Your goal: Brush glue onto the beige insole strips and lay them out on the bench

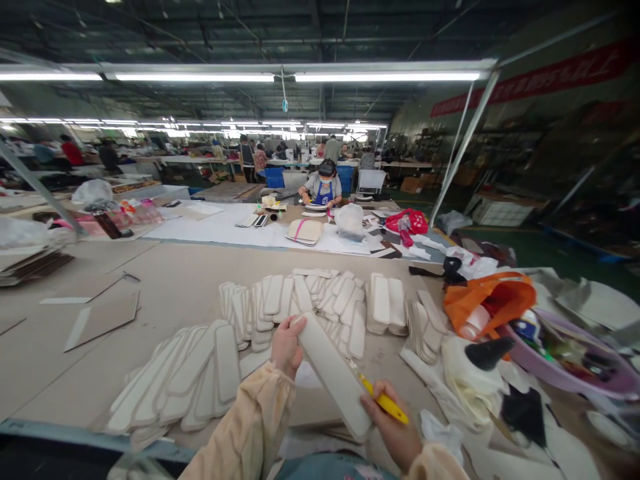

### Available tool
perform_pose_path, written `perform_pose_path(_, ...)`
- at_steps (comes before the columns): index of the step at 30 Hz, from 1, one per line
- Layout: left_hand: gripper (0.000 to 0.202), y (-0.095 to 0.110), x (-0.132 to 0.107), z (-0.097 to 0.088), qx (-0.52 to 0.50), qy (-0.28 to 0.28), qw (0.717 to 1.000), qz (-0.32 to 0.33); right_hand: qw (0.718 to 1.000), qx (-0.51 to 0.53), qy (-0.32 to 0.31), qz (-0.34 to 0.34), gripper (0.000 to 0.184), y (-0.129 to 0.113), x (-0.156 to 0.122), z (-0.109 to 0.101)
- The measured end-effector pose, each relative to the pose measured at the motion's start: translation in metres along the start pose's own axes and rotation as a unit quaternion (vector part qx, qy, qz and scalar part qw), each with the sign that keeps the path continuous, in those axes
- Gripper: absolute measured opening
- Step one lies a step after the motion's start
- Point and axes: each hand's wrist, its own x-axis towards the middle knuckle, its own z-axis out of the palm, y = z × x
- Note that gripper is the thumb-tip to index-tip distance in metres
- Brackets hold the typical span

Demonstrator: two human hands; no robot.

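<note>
My left hand (289, 348) grips the upper end of a long off-white panel with rounded corners (333, 373), tilted in front of me. My right hand (393, 423) is closed around a yellow-handled tool (384, 400), whose small metal tip points up along the panel's right edge. The fingers of that hand also sit against the panel's lower right side. What kind of tool it is I cannot make out. Fanned rows of similar panels (190, 380) lie on the table to the left, and more piles (287, 297) spread just beyond my hands.
An orange bag (487, 300) and a pink basin (565, 370) full of small items stand at the right, beside cloth scraps. Flat boards (105, 320) lie on the table (165, 280) at left. A co-worker (323, 183) sits across the white-covered table.
</note>
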Motion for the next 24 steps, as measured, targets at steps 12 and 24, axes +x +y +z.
perform_pose_path(12, 0.015, 0.003, 0.016, -0.016, -0.016, -0.017, 0.998, -0.052, 0.997, 0.007, -0.047, 0.052, 0.033, -0.005, 0.002, 0.004)
perform_pose_path(24, 0.023, -0.045, -0.015, -0.048, 0.014, -0.100, 0.984, -0.146, 0.998, 0.019, -0.024, 0.062, 0.032, 0.015, 0.012, 0.016)
